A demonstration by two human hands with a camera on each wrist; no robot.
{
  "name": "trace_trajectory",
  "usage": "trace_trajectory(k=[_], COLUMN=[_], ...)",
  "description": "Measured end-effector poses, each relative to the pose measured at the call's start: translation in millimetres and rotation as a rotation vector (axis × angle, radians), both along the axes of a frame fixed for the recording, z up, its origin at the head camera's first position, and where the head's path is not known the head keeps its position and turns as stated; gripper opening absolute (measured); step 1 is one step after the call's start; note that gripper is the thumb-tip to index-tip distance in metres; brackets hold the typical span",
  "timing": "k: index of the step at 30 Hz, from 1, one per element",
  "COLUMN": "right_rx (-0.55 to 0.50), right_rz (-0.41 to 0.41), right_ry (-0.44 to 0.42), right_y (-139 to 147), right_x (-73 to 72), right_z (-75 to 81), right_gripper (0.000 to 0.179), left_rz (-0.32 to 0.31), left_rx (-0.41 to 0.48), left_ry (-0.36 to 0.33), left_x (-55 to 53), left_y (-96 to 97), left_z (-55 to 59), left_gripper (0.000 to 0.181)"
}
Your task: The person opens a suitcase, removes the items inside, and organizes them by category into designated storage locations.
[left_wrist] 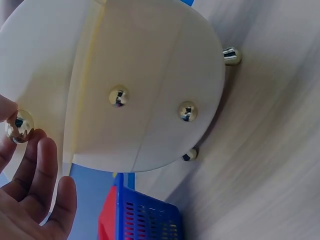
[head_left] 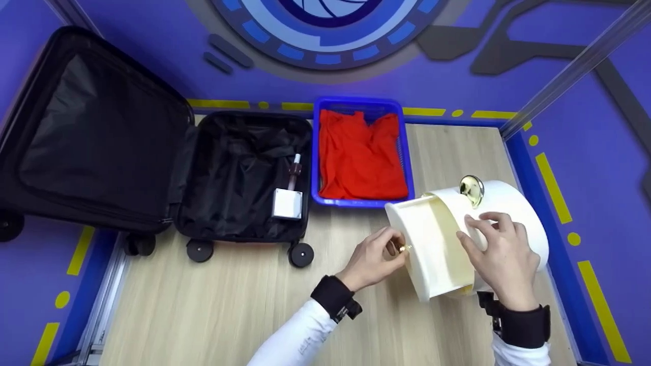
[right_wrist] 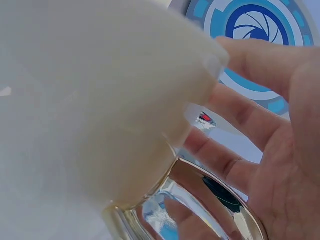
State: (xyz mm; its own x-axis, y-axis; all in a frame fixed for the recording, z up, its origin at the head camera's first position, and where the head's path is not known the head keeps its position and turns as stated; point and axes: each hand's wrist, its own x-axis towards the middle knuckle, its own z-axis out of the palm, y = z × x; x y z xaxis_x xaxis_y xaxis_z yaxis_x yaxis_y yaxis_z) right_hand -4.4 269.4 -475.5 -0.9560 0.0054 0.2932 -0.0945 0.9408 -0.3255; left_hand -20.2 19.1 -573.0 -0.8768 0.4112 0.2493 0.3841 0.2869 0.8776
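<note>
A white rounded drawer box (head_left: 513, 208) with gold trim stands at the right of the table. Its top drawer (head_left: 437, 244) is pulled out toward the left. My left hand (head_left: 376, 259) pinches the small gold knob (left_wrist: 20, 126) on that drawer's front. Two more gold knobs show on the lower fronts in the left wrist view, along with gold feet (left_wrist: 231, 56). Over the top of the box, my right hand (head_left: 503, 254) has its fingers spread and lightly bent, fingertips at the white surface. Near them rises a shiny gold ornament (head_left: 472, 190).
An open black suitcase (head_left: 244, 234) lies at the left, its lid (head_left: 101, 137) leaning back. Inside it are a small white box (head_left: 287, 204) and a slim tube (head_left: 294, 170). A blue basket (head_left: 409, 168) with red cloth (head_left: 361, 157) stands at the back middle.
</note>
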Motion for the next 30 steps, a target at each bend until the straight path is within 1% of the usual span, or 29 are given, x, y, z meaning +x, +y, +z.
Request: trace_trajectory(k=[4,12,16,19,22,24,26,30], right_rx=[0.003,0.008,0.009,0.007,0.004,0.001,0.001,0.002], right_rz=[0.004,0.000,0.001,0.005,0.008,0.004,0.003,-0.001], right_ry=[0.007,0.010,0.019,0.029,0.031,0.028,0.027,0.020], right_y=[0.2,0.5,0.4,0.4,0.4,0.4,0.3,0.5], right_x=[-0.2,0.5,0.5,0.6,0.7,0.8,0.4,0.4], right_z=[-0.7,-1.4,-1.6,-2.2,-2.2,-1.9,-1.7,-1.6], right_gripper=[0.035,0.035,0.035,0.034,0.034,0.034,0.034,0.034], left_rz=[-0.003,-0.019,-0.020,-0.028,-0.030,-0.005,0.042,0.184], left_rx=[0.019,0.046,0.034,0.013,0.003,0.004,0.012,-0.016], left_ry=[-0.031,-0.064,-0.066,-0.049,-0.039,-0.024,-0.010,0.032], left_x=[1.5,2.0,1.0,-2.8,-11.1,-19.9,-31.1,-56.4], left_y=[-1.7,-1.8,-5.2,-10.6,-20.7,-30.9,-44.7,-77.7], left_z=[-5.8,-12.8,-10.8,-6.4,-1.7,0.3,3.4,9.0], left_gripper=[0.019,0.019,0.018,0.018,0.018,0.018,0.018,0.019])
